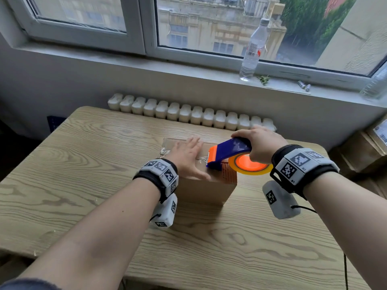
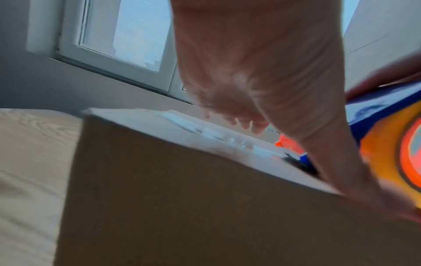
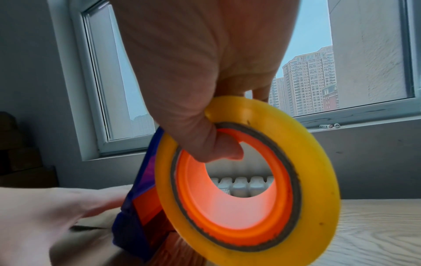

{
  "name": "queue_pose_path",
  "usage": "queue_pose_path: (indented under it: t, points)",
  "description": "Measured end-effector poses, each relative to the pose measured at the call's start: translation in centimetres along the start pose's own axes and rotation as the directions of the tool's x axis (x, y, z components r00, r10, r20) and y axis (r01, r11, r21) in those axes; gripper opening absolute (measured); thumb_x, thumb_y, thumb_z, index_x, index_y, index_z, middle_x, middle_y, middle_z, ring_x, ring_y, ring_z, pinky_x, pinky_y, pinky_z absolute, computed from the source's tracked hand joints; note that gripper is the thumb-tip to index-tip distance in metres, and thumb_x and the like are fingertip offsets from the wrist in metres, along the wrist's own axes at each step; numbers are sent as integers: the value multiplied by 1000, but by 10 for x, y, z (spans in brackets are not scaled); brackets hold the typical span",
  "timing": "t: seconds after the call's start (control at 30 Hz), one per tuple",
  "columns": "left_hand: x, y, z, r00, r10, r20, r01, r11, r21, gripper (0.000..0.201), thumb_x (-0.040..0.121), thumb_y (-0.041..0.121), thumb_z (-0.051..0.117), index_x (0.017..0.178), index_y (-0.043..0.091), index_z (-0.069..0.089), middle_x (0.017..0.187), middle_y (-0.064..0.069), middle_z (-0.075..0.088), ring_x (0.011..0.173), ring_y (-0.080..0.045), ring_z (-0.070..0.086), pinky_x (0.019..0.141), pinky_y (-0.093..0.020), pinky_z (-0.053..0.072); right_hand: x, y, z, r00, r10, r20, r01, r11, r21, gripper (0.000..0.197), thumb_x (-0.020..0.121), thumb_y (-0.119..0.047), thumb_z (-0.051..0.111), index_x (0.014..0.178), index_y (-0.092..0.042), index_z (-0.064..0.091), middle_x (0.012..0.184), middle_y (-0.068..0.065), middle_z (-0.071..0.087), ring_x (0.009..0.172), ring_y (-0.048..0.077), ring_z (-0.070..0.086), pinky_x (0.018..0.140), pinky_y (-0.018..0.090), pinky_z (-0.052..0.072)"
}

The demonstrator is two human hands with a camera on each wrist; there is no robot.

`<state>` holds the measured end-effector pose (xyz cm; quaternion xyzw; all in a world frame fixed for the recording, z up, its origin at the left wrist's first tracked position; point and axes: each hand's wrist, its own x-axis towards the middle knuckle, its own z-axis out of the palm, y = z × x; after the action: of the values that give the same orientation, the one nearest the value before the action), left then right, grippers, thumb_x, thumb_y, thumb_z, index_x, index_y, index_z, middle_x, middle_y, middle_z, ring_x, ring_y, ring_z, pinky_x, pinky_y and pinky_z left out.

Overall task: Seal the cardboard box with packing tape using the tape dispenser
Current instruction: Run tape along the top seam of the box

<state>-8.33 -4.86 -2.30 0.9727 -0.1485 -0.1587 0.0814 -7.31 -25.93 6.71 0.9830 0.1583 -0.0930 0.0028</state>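
Head view: our left hand (image 1: 187, 156), fingers flat, steadies the cardboard box (image 1: 206, 190); right hand (image 1: 262, 143) fingers wrap the tape dispenser (image 1: 229, 152), nose down just beside them to lay tape.

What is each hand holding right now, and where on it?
The right hand grips the tape dispenser by its blue top. The left hand holds nothing; it lies flat on the cardboard box.

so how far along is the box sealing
Done: clear tape already shines along the far part of the cardboard box top. In hand: the left hand lies flat on the lid while the right hand grips the tape dispenser, its orange end at the seam. Left: taping the near stretch, then cutting.
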Motion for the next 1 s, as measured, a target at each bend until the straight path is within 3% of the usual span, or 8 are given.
queue_pose_path:
  t: [0.1, 0.37, 0.53, 0.83, 1.0]
  points:
    - [9, 7, -2, 993, -15, 113, 12, 1000, 29, 134, 60, 73, 67, 152, 17, -13, 160, -2, -19, 148, -18, -17, 117, -50, -8, 1, 2, 1, 1000, -10, -3, 10, 1000, 14, 67, 79, -8, 52, 136, -41, 42, 109, 3, 47, 114, 25, 46, 81, 34, 43]
    - [21, 19, 1, 981, -96, 171, 99, 995, -7, 134, 57, 77, 66, 151, 27, -15, 160, 4, -21, 147, -18, -20, 112, -66, -7, 6, 13, 3, 999, -53, -6, 53, 997, 53, 69, 74, -8, 58, 135, -37, 42, 120, 2, 52, 113, 24, 47, 80, 33, 43]
    - [22, 23, -5, 967, -135, 218, 129, 991, 40, 136, 58, 76, 66, 151, 23, -18, 160, 4, -21, 147, -18, -20, 113, -65, -4, -2, 30, 1, 1000, -13, 12, 12, 996, 94, 68, 72, -6, 59, 130, -38, 42, 113, 0, 53, 93, 18, 43, 70, 31, 40]
    - [23, 21, 0, 958, -153, 242, 143, 988, 59, 133, 60, 78, 63, 151, 24, -20, 159, 7, -24, 147, -16, -22, 113, -63, -7, -16, 63, 0, 1000, -28, -14, 30, 993, 112, 72, 70, -3, 59, 130, -39, 42, 118, -2, 54, 111, 23, 51, 72, 29, 35]
    - [25, 22, 0, 956, -165, 241, 154, 986, 64, 135, 58, 79, 63, 150, 27, -20, 158, 8, -24, 146, -17, -22, 112, -62, -8, -40, 99, -4, 998, 55, -4, -54, 993, 106, 67, 75, 1, 54, 131, -34, 44, 103, -5, 45, 110, 22, 49, 71, 27, 31]
